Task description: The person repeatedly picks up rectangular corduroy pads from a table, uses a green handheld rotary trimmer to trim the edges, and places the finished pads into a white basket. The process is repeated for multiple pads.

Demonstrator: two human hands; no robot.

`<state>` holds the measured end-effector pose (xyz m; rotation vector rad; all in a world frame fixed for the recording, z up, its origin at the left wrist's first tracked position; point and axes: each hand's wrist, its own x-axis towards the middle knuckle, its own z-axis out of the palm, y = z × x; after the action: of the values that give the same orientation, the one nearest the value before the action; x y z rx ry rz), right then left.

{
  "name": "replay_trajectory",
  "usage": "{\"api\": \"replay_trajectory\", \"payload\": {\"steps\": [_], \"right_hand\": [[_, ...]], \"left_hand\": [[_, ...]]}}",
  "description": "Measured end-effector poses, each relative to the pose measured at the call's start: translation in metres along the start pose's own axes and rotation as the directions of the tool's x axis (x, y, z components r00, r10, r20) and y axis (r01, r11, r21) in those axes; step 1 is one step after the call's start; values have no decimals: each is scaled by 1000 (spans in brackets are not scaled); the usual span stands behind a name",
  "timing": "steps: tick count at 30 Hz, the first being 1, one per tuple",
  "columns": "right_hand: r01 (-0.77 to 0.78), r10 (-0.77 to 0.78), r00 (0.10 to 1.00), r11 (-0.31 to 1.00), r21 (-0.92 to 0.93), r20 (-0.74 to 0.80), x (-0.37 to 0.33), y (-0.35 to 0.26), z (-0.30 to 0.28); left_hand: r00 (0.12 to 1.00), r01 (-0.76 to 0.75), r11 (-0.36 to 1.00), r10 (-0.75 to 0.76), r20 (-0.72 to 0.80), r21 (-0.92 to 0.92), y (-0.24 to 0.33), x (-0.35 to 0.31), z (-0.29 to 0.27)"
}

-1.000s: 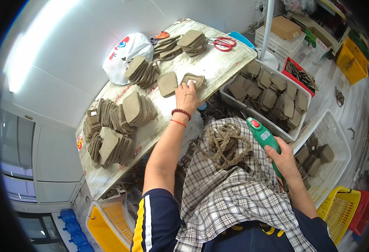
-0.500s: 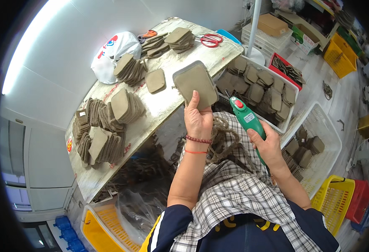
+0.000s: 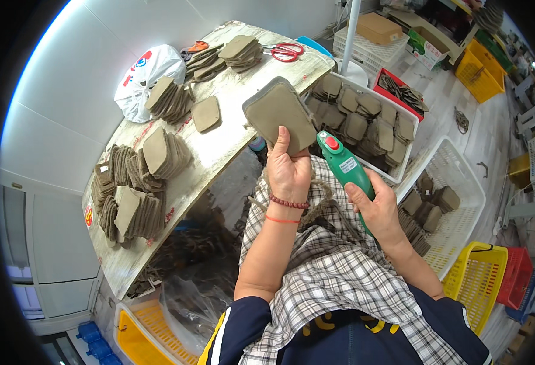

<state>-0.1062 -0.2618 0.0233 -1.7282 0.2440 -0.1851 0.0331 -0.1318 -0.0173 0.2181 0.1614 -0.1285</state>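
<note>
pinching tan pad (image 3: pixel 279 112) between left fingers (image 3: pixel 281 141)

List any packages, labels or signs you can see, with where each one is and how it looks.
Plastic bag: far left of table, white, red and blue print.
Label: on the green tool, small white rectangle.
Sticker: table's near left edge, round, red.
Cardboard box: on the white crate, brown.

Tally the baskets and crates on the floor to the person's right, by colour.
White crates: 3
Yellow baskets: 2
Red baskets: 2
Total: 7, as far as the rim shows.
</note>
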Motion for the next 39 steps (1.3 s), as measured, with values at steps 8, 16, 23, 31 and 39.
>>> {"api": "replay_trajectory", "payload": {"steps": [8, 16, 23, 31, 39], "right_hand": [[-13, 14, 1000, 999, 36, -19, 4, -10, -5], [-35, 33, 999, 997, 65, 32, 8, -21, -18], [-85, 80, 980, 996, 20, 180, -2, -22, -42], [39, 5, 976, 980, -197, 217, -9, -9, -54], [111, -61, 982, 950, -292, 177, -14, 0, -39]], "left_hand": [[997, 79, 991, -77, -25, 112, -11, -25, -3], [984, 165, 953, -175, 19, 253, -3, -49, -17], [959, 140, 849, -245, 143, 510, 44, -40, -24], [944, 109, 640, -305, 122, 760, 83, -30, -14], [943, 179, 499, -334, -2, 848, 80, -42, -19]]}}
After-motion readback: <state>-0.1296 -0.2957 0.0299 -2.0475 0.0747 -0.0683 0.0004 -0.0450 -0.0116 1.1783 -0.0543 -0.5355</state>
